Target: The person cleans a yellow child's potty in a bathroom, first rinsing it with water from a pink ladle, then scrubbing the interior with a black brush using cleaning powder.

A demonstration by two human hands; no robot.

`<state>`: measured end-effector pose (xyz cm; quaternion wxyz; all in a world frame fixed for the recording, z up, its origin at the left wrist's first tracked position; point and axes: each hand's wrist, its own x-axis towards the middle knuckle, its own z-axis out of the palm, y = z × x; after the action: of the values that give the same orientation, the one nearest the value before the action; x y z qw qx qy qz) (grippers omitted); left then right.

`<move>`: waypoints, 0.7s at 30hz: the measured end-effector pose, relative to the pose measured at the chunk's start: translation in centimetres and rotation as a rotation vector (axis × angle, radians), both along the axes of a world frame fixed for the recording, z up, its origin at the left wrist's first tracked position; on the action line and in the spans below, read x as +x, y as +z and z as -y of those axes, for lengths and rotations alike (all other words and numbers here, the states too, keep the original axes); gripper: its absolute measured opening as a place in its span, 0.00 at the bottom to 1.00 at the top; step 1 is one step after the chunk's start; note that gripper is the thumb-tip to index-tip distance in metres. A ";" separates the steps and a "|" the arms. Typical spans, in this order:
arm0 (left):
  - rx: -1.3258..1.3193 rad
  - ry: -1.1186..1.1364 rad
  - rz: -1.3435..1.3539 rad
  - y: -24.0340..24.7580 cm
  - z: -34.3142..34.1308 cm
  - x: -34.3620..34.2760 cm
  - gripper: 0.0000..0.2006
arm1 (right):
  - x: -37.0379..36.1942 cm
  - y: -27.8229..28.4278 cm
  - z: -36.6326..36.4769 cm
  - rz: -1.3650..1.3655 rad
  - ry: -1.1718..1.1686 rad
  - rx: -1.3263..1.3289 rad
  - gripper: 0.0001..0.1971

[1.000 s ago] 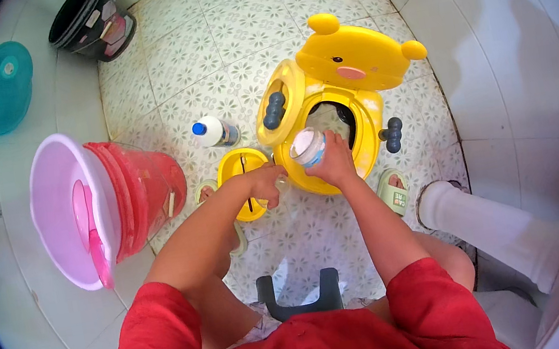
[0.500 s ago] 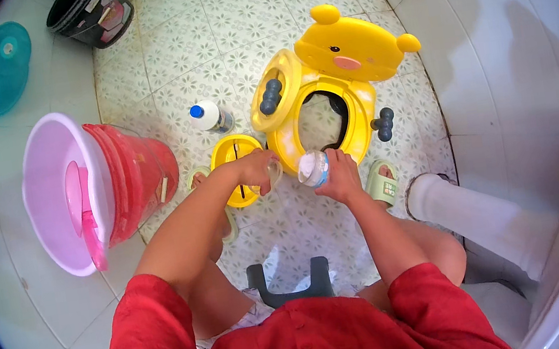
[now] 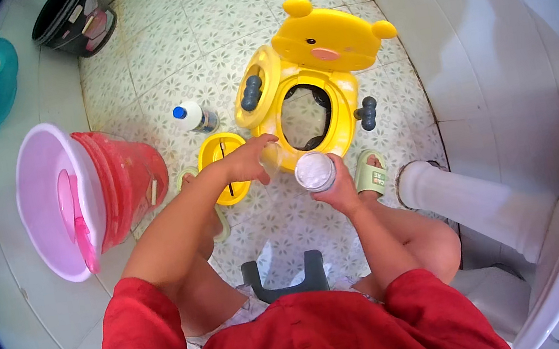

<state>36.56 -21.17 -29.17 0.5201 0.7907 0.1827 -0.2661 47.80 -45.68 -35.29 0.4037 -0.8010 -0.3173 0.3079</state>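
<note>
In my right hand (image 3: 340,191) is a clear jar (image 3: 315,172), its open top facing up and full of white powder. My left hand (image 3: 249,162) pinches a clear, round plastic piece (image 3: 271,158) that looks like a lid, partly hidden by the fingers. Both hands hover at the near edge of a yellow child's potty (image 3: 349,136). Its animal-face lid (image 3: 339,39) stands raised, and whitish patches show on the yellow plastic. Beneath my left hand sits a small yellow basin (image 3: 209,150) with a dark, thin-handled tool in it.
A white bottle with a blue cap (image 3: 196,117) stands left of the potty. Further left are a red bucket (image 3: 128,175) and a lilac basin (image 3: 35,211) holding a pink dipper (image 3: 82,233). A black bucket (image 3: 66,29) is far left; a white pedestal (image 3: 471,200) is at right.
The jar was tilted toward the left and now sits more upright, its powder facing up. The clear piece stays in my left hand. The whole view has shifted slightly.
</note>
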 end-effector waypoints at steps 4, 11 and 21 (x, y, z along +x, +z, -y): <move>0.016 -0.043 0.063 2.9 0.9 0.3 0.44 | -2.2 1.7 -1.5 -0.113 0.010 0.141 0.42; 0.150 -0.102 0.022 8.8 3.5 -2.5 0.44 | -5.4 3.8 -3.7 -0.145 0.023 0.212 0.44; 0.510 -0.002 -0.074 10.1 8.4 -3.4 0.42 | -5.9 5.1 -3.4 -0.072 0.176 0.190 0.43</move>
<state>33.19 -29.62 -19.04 0.2969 0.8861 0.2622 -0.2407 41.87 -42.32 -30.20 0.4604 -0.7167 -0.3992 0.3392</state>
